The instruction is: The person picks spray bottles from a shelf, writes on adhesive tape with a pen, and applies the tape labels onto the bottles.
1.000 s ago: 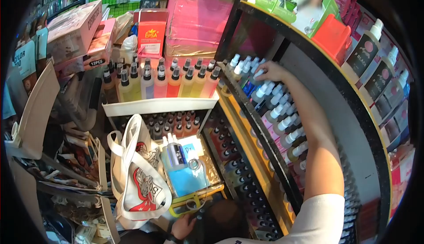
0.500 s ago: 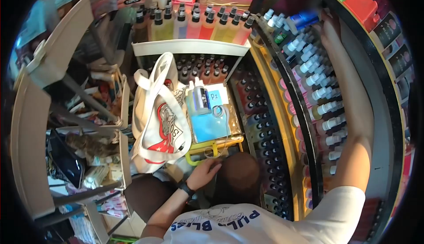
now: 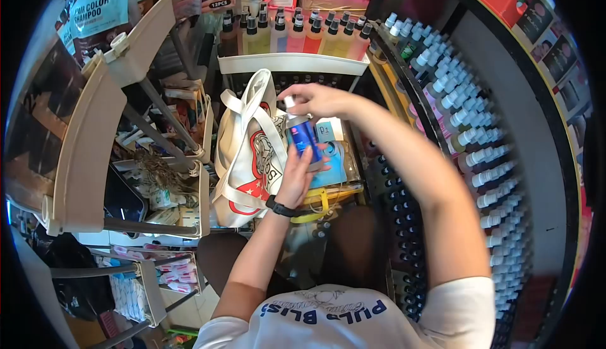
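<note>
You have the clear, cylindrical plastic bottle with a blue label [image 3: 304, 136] in both hands: your left hand [image 3: 298, 173] is wrapped round its lower body, and your right hand [image 3: 319, 100] has its fingers closed about the white plastic cap [image 3: 290, 102]. It leans, cap toward eleven o'clock. Expect it light to moderate, smooth and a little slippery; the wall probably gives slightly if squeezed. Hold it low on the body; the cap seems the weaker hold.

Taking the bottle as centre, the shiny light-blue flat packet [image 3: 334, 167] lies near four o'clock, the white cloth tote bag with red-and-black print [image 3: 260, 153] near eight. The white plastic shelf edge [image 3: 293, 64] crosses twelve; rows of white-capped bottles [image 3: 476, 119] stand well apart at three.
</note>
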`<state>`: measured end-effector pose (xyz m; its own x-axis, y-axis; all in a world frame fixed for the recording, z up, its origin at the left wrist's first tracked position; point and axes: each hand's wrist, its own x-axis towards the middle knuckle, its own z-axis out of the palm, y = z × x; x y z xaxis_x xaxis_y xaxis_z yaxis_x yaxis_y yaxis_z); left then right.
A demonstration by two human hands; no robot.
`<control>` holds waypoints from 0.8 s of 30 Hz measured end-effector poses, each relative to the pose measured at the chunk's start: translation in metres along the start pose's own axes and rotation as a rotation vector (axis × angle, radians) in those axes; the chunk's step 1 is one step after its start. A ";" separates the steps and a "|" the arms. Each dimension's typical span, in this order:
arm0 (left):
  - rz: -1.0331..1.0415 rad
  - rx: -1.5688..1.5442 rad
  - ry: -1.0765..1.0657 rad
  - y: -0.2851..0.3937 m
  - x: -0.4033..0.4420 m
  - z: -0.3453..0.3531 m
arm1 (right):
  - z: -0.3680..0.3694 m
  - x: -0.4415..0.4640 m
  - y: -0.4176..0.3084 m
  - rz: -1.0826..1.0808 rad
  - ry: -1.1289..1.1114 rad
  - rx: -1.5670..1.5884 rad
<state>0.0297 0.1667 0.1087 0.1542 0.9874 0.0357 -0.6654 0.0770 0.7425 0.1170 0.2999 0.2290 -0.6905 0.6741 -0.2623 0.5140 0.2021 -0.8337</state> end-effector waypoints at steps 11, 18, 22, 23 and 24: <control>0.425 1.272 0.585 -0.075 0.019 -0.083 | 0.058 0.089 0.141 0.388 0.870 -0.294; 0.087 1.471 0.564 -0.059 0.034 -0.063 | 0.026 0.110 0.178 0.312 0.690 -0.163; 0.034 1.626 0.498 -0.054 0.045 -0.068 | -0.005 0.073 0.104 0.204 0.596 -0.113; 0.057 1.677 0.495 -0.054 0.046 -0.069 | -0.018 0.067 0.085 0.176 0.546 -0.083; 0.055 1.670 0.495 -0.054 0.049 -0.068 | -0.031 0.060 0.065 0.146 0.497 -0.051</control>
<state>0.0230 0.2206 0.0249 -0.2717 0.9538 0.1282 0.7926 0.1462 0.5920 0.1245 0.3754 0.1745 -0.2911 0.9514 -0.1010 0.6198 0.1071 -0.7774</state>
